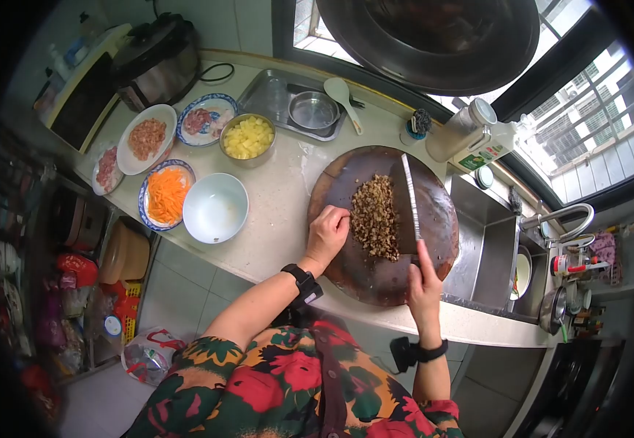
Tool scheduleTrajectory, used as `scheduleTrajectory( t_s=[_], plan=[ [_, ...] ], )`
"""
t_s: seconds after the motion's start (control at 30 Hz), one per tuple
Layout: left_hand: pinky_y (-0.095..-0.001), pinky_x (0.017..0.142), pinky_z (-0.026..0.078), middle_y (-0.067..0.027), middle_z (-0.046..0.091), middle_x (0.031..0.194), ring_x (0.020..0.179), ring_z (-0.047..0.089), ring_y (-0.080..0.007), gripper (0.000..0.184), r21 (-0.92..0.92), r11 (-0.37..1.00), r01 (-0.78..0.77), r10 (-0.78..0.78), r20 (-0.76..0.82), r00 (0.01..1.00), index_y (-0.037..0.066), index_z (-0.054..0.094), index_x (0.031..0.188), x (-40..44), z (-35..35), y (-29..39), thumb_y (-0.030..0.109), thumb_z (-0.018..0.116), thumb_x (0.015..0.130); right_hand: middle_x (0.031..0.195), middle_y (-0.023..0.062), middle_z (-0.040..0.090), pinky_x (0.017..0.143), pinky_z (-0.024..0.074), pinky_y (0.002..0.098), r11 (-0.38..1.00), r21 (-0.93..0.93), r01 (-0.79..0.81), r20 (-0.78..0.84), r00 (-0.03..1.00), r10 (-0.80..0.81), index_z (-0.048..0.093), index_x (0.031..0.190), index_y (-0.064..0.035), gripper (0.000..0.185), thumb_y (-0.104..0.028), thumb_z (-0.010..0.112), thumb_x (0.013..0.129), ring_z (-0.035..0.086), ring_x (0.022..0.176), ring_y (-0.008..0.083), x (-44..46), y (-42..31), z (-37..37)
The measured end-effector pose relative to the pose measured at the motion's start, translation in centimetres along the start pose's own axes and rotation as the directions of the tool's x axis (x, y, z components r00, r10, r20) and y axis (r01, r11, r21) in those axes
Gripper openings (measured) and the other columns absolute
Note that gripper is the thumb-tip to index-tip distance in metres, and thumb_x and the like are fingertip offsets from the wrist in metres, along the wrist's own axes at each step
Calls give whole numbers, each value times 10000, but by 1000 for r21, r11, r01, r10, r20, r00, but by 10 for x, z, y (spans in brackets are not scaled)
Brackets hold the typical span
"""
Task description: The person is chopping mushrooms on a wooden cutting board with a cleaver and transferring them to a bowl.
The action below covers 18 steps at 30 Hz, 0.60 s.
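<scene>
Cleaver [410, 208] gripped in our right hand [424, 286], right half of board [435, 193]; left hand [328, 233] fisted, board's left: we should keep it clear, chopped bits [375, 219] heaped.

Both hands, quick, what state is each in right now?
Left hand: curled closed beside the chopped pile; anything inside can't be told.
Right hand: closed, holding the cleaver.

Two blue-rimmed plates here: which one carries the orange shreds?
The nearer plate, just left of the pale bowl; the farther plate holds pinkish meat instead.
</scene>
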<state>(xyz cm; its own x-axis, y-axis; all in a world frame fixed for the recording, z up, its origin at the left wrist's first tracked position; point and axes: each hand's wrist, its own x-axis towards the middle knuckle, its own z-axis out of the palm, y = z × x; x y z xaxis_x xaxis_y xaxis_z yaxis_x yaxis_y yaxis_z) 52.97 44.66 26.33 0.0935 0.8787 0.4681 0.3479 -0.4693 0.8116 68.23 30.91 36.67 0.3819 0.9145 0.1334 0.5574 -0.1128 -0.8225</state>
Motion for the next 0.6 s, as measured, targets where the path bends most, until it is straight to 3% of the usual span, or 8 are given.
scheduleTrajectory(
  t_s=[0.07,0.17,0.2,0.33,0.4,0.47,0.53,0.6],
  plan=[
    [-377,632,490,-129,589,791,718,593,-318,25,-7,1000,-7,7,7,1000,23,577,807,1,0,0,25,574,782,730,35,587,613,434,240,991,-58,-120,73,990,124,436,1339,-125,445,-70,498,902,496,600,107,0,16,6],
    [-377,632,489,-129,588,788,717,592,-317,27,-3,1000,-15,15,-8,1000,23,575,805,1,0,0,21,574,779,675,20,546,543,365,194,871,261,-416,200,906,373,432,1346,-138,454,-81,507,902,437,567,52,9,-7,-14],
    [-367,635,488,-125,592,786,717,594,-308,29,-5,1000,0,0,-8,1000,22,580,802,1,0,0,24,583,773,675,20,546,543,365,194,871,261,-415,200,907,372,432,1346,-138,454,-81,507,902,437,567,52,8,-11,-16],
    [-355,639,486,-118,596,785,718,596,-298,34,4,1000,5,-5,-7,1000,23,587,801,0,0,0,25,592,767,687,19,551,586,411,217,998,65,-21,29,999,19,417,1347,-107,463,-81,513,896,431,565,102,1,6,-3],
    [-354,637,486,-117,596,785,716,596,-297,35,6,1000,8,-8,5,1000,24,588,803,-2,0,0,25,592,767,668,0,537,563,396,202,980,6,-199,117,973,197,414,1354,-120,461,-83,507,904,423,553,82,3,11,3],
    [-354,636,486,-116,596,786,715,595,-296,37,13,1000,8,-8,4,1000,24,589,804,-1,0,-1,24,592,767,656,-23,514,534,371,185,872,258,-417,226,903,366,415,1357,-128,452,-82,493,914,394,543,59,12,-3,-11],
    [-351,631,485,-115,594,783,711,594,-291,40,-5,1000,4,-4,3,1000,25,589,805,1,-1,1,19,593,766,641,-41,490,496,343,176,861,299,-412,240,905,350,413,1360,-130,447,-79,482,921,351,531,40,10,-4,-16],
    [-363,633,486,-119,592,784,712,592,-302,34,-1,1000,2,-2,7,1000,25,581,802,1,-1,2,18,584,770,637,-38,437,389,316,183,958,229,-172,153,978,139,378,1379,-144,450,-116,466,938,361,449,33,5,2,-19]
  ],
)
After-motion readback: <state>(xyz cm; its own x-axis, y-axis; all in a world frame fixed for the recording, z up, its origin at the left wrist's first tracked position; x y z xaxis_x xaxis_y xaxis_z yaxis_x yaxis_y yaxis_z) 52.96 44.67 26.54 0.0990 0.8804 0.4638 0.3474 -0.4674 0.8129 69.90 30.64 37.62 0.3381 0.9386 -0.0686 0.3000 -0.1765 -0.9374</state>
